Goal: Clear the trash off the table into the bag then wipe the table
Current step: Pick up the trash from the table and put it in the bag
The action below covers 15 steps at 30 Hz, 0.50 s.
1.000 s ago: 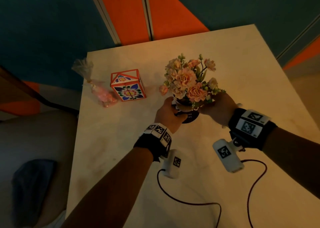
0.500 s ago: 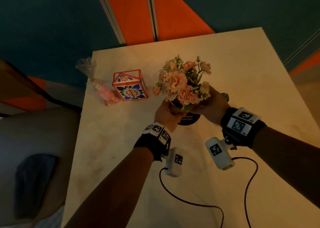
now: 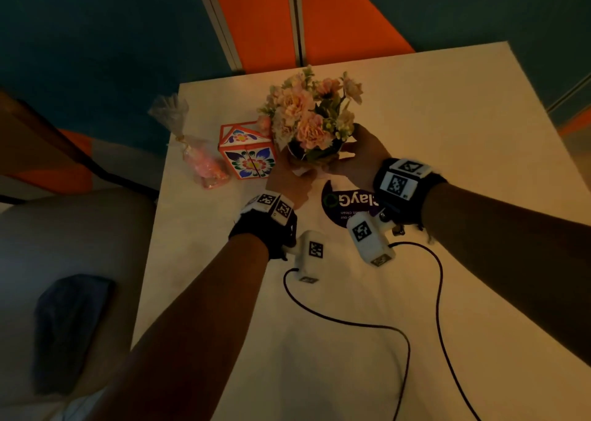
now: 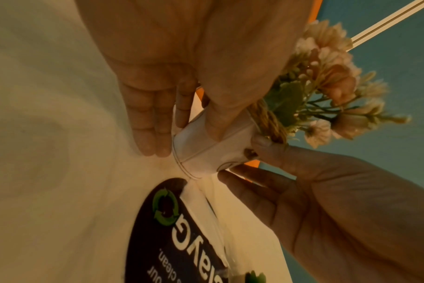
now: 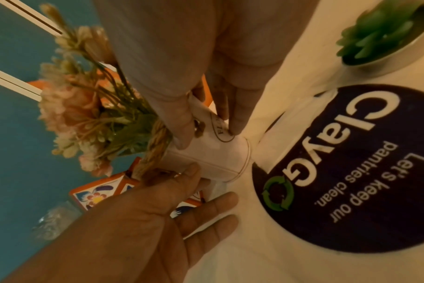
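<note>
Compared with one second ago, you have moved the flower pot [image 3: 311, 156] to your left and toward the far edge, so it now stands just beside the painted box [image 3: 248, 153]. The round dark sticker [image 3: 347, 208], which was almost fully hidden under the pot, is now mostly uncovered and reads "ClayG" with a green recycling sign. The box and the clear wrapped packet [image 3: 198, 152] are in the same places as before.

Your left hand [image 3: 287, 182] holds the pot from its left side: the thumb presses on the wall near the rope, and the other fingers [image 4: 150, 122] are rather straight, lying close together beside the base. Your right hand [image 3: 359, 156] holds it from the right side, thumb and fingers curved round the wall. I cannot tell if the base touches the table [image 3: 463, 126] or is a little above it.

The pot is small, white, smooth and round, narrower at the bottom, with a thick twisted rope [image 5: 155, 153] around the neck and a printed oval label. The flowers [image 3: 310, 110] are pale pink, with green leaves and thin stems. The box has orange edges and a blue and red flower pattern. The packet is crinkled plastic, with something pink inside.

The table top is pale and matte, and two black cables [image 3: 367, 321] lie across it near you. The right part and the far right corner have open room. In the right wrist view a green plant in a round white dish [image 5: 387, 40] stands near the sticker.
</note>
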Motion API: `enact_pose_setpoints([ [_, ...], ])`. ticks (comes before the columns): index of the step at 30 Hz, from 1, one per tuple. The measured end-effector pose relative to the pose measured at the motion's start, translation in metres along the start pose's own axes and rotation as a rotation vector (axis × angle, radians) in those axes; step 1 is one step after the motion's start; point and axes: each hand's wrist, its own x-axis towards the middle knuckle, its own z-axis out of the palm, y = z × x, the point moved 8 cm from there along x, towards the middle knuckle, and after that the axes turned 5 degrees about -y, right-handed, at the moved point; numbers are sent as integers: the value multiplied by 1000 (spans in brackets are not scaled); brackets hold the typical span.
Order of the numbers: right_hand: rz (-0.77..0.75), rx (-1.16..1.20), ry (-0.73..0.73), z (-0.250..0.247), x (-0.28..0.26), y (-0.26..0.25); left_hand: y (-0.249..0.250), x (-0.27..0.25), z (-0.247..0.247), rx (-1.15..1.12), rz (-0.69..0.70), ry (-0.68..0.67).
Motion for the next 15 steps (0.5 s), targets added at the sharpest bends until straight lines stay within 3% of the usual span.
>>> enact_pose_setpoints([
  [15,14,-5,5,6,14,-7,-3,18,-2,-33,-4,85],
])
